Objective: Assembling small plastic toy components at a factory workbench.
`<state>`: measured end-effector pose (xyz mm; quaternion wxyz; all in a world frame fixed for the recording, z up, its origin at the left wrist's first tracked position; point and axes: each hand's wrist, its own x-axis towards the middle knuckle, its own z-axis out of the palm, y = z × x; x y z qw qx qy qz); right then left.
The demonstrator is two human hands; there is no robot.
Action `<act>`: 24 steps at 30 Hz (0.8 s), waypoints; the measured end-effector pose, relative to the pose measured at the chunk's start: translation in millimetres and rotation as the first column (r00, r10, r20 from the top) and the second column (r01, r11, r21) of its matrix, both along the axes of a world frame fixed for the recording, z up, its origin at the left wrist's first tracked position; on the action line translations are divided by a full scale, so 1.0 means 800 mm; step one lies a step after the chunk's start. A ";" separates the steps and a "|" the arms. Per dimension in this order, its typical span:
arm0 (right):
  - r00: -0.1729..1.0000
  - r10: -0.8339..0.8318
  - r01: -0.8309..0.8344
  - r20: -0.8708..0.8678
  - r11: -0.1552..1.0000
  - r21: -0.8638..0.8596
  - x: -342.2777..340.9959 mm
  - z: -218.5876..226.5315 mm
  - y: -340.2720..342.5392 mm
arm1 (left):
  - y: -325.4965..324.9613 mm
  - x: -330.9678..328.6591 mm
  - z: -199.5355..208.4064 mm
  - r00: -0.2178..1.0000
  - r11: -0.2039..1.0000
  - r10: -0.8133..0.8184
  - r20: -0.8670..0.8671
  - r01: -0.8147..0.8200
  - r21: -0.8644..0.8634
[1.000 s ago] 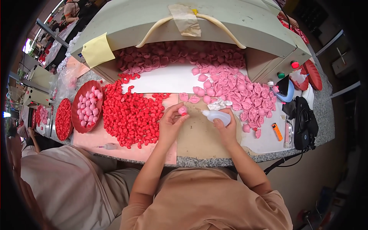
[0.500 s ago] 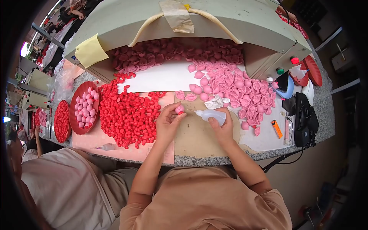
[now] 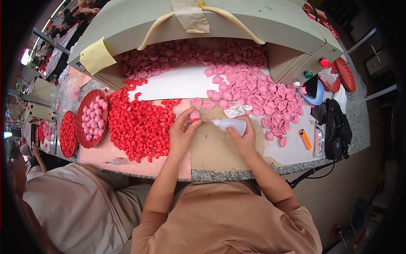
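My left hand (image 3: 183, 129) pinches a small pink ball (image 3: 194, 115) with a bit of red at its lower side. In my right hand (image 3: 243, 137) is a white squeeze bottle (image 3: 231, 125), tipped on its side, its thin nozzle pointing left at the ball. The nozzle tip ends close to the ball; whether they touch I cannot tell. Both hands are above a tan sheet (image 3: 211, 152). Left of them spreads a heap of small red pieces (image 3: 139, 127). Pink petal-shaped pieces and balls (image 3: 262, 95) lie to the right, beside a crumpled white tissue (image 3: 237, 110).
A grey-green hooded machine (image 3: 237, 23) stands behind, with pink pieces under it. At left is a red bowl (image 3: 84, 139) of pink balls. An orange lighter (image 3: 305, 139) and a black bag (image 3: 336, 131) lie at right. Another person (image 3: 76, 207) sits to my left.
The ball in my left hand has turned, its red part now facing more toward me. The whole view has shifted slightly; the bottle stays beside the ball.
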<state>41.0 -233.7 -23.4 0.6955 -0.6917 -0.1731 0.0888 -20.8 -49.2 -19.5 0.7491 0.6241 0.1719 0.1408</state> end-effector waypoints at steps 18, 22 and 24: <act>0.996 -0.035 0.038 0.080 0.999 -0.037 0.000 0.001 0.005 | 0.002 0.000 -0.006 0.999 0.999 -0.043 -0.004 0.043 0.033; 0.996 -0.035 0.038 0.076 0.998 -0.042 0.000 0.002 0.005 | 0.002 -0.001 -0.006 0.998 0.996 -0.054 -0.020 0.056 0.073; 0.996 -0.034 0.040 0.088 0.997 -0.060 0.000 0.004 0.004 | 0.000 -0.001 -0.003 0.999 0.997 -0.051 -0.017 0.052 0.061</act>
